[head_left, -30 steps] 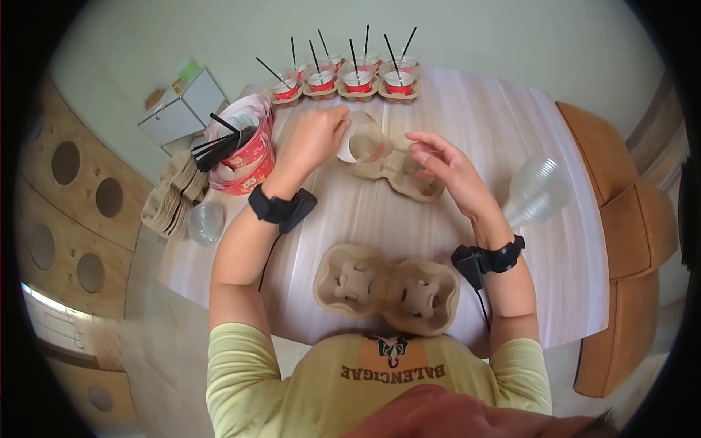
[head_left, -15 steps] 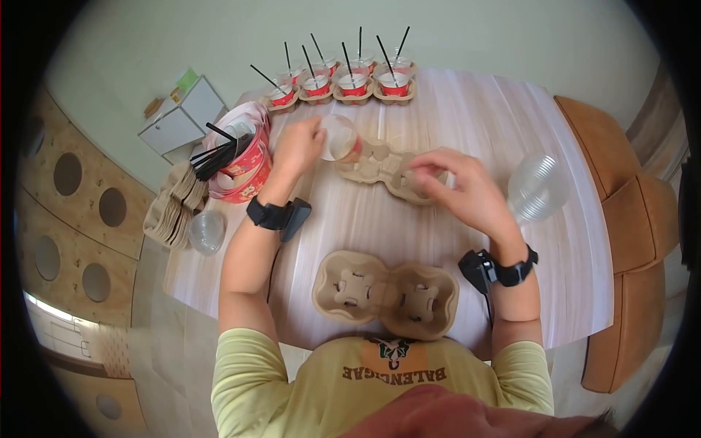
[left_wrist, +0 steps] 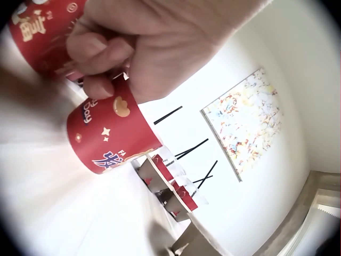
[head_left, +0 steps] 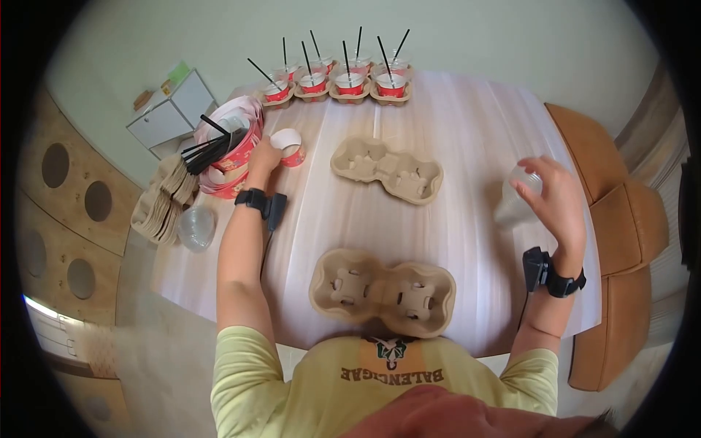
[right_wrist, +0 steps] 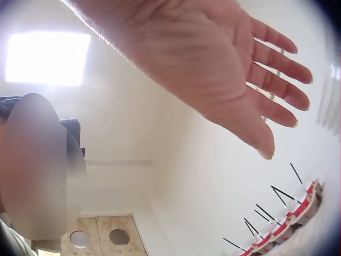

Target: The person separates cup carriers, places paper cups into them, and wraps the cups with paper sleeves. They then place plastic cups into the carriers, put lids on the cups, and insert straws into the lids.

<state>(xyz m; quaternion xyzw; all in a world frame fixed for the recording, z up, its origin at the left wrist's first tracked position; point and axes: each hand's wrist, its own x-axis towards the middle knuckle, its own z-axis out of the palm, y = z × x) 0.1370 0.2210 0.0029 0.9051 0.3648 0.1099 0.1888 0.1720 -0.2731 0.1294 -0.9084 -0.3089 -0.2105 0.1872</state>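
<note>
My left hand (head_left: 264,158) pinches the rim of a red paper cup (head_left: 295,156) at the table's left side, beside a red patterned bucket (head_left: 241,157). In the left wrist view, curled fingers (left_wrist: 98,56) grip the printed cup (left_wrist: 109,133) at its top edge. My right hand (head_left: 561,203) reaches over a stack of clear plastic cups (head_left: 514,210) at the right. Its fingers are spread and relaxed in the right wrist view, and the palm (right_wrist: 208,74) holds nothing. One cardboard cup carrier (head_left: 385,172) lies mid-table, another (head_left: 382,292) at the near edge.
Red cups with black straws (head_left: 350,84) stand in carriers along the back. Black straws (head_left: 212,152) poke out by the bucket. Stacked carriers (head_left: 162,201) and a clear plastic piece (head_left: 196,228) sit at the left edge. A brown padded seat (head_left: 621,219) borders the right side.
My left hand has carried the paper cup leftward from over the middle carrier to beside the bucket. My right hand has moved right, from that carrier to the clear cup stack.
</note>
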